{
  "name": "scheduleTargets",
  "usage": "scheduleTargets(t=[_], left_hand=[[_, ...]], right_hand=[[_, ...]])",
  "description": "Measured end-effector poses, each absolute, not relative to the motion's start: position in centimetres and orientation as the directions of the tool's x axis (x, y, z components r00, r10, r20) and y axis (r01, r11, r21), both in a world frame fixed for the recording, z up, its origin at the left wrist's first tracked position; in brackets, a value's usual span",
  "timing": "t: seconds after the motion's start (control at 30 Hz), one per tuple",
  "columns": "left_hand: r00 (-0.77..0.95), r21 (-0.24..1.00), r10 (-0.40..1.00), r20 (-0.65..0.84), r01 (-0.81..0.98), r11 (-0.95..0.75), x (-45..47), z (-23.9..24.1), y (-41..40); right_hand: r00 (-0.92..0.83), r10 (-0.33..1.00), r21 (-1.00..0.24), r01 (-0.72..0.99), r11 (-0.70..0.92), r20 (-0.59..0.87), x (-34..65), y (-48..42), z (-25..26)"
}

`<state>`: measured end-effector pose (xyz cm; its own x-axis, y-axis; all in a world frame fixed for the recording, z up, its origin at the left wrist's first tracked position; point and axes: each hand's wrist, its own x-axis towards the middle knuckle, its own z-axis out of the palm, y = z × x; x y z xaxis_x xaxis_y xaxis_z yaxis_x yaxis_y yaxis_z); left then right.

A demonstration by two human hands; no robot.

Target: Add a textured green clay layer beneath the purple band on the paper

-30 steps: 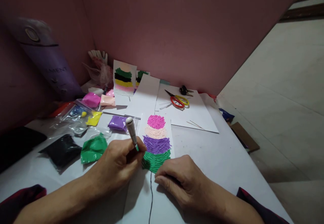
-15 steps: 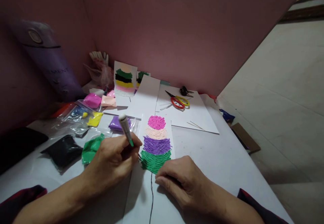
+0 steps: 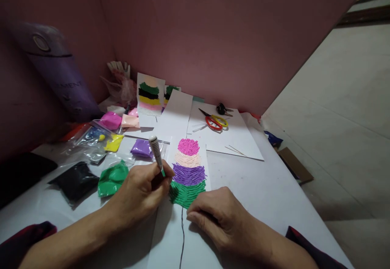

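Note:
My left hand (image 3: 146, 186) is closed round a slim white pen-like tool (image 3: 156, 153) with a green band. Its back end points up, and my fingers hide its working tip at the left edge of the green clay band (image 3: 189, 194). The white paper strip (image 3: 166, 236) carries stacked bands of ridged clay: pink (image 3: 188, 147), peach (image 3: 187, 160), purple (image 3: 189, 174) and green. A dark line (image 3: 183, 236) runs down below them. My right hand (image 3: 217, 216) rests on the strip, fingers curled, thumb and forefinger together beside the green band's lower right edge. Nothing shows between them.
Left lie packets of black (image 3: 74, 181), green (image 3: 113, 177), purple (image 3: 141, 148) and yellow clay (image 3: 113, 143). Scissors (image 3: 215, 122) and keys (image 3: 223, 109) lie on white sheets (image 3: 243, 139) behind. A striped clay card (image 3: 150, 98) leans near the wall; a purple bottle (image 3: 62, 74) stands left.
My left hand has shifted slightly right with the pen-like tool, whose top has swung right. Its thin dark tip, seen before, is now hidden. My right hand stays in place.

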<state>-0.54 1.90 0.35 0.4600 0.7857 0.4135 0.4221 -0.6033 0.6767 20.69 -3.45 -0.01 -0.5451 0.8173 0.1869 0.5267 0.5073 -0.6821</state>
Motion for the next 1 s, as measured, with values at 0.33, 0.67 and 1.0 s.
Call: scheduleTargets(t=[0.33, 0.67, 1.0], left_hand=[[0.458, 0.552, 0.742, 0.489, 0.497, -0.670, -0.77, 0.95, 2.03], [0.433, 0.524, 0.710, 0.555, 0.481, -0.703, -0.99, 0.64, 1.76], [0.475, 0.651, 0.765, 0.435, 0.421, -0.632, -0.51, 0.49, 1.73]], right_hand=[[-0.540, 0.812, -0.686, 0.506, 0.524, 0.222, 20.71, -3.40, -0.20], [-0.536, 0.816, -0.715, 0.481, 0.507, 0.218, 20.64, -3.44, -0.05], [-0.536, 0.805, -0.687, 0.485, 0.541, 0.255, 20.75, -3.45, -0.28]])
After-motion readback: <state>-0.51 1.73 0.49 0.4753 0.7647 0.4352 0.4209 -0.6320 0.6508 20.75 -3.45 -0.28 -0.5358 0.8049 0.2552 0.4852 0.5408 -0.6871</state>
